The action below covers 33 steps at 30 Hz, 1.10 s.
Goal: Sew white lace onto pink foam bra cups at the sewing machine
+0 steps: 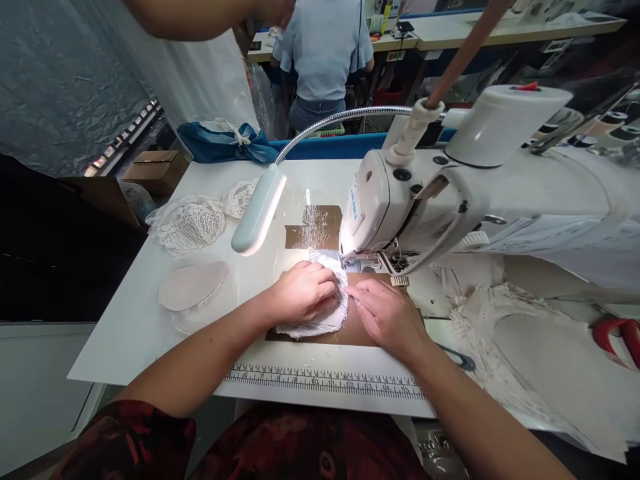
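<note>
So, from my end of the head cam, the white lace piece [336,319] is on the brown sheet [370,287] on the bench [120,333], its upper right edge right by the needle area of the sewing machine [373,200]. My left hand [304,292] lies over it, fingers loosely curled on top; can't tell if they're gripping the fabric or just pressing it. My right hand [389,317] is at the piece's right edge, fingers bent with the index one pointing at the rim. Whether they're pinching anything, I honestly can't tell.

Lamp [259,210] hangs over the bench on a bendy neck. Off to the left I've got two lace cups [187,223] near each other, with a beige oval pad [194,285] closer to me. Ruler strip [320,382] runs along the near edge. On the right there's a heap of pale lace fabric [550,353] with red handles [620,340] beside it. Person in a light blue shirt [327,50] sits up ahead, back to me.
</note>
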Motion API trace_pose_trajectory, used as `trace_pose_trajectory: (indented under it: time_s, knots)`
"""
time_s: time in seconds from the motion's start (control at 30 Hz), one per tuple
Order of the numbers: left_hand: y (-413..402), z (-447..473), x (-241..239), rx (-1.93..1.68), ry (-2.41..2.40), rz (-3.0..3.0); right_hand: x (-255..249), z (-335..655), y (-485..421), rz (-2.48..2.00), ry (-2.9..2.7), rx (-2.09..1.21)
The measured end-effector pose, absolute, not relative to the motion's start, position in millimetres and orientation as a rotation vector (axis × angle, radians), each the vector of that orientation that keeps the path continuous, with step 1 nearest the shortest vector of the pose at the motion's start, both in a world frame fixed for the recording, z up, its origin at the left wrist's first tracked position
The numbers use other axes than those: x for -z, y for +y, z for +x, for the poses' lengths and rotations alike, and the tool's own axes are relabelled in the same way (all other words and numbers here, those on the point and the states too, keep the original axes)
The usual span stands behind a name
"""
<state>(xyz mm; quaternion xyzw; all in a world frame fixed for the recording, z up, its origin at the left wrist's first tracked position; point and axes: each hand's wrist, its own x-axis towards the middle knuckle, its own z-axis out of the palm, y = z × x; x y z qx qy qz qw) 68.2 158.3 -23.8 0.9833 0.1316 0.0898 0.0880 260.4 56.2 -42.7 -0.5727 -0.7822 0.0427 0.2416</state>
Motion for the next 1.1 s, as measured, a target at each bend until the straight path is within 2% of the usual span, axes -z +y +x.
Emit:
trace_pose_trajectory:
  time_s: [1.1]
  knots:
    - [157.2,69.3,29.7,-0.209,0.328,3.082,39.0,255.7,60.6,-1.787,-2.249,-0.075]
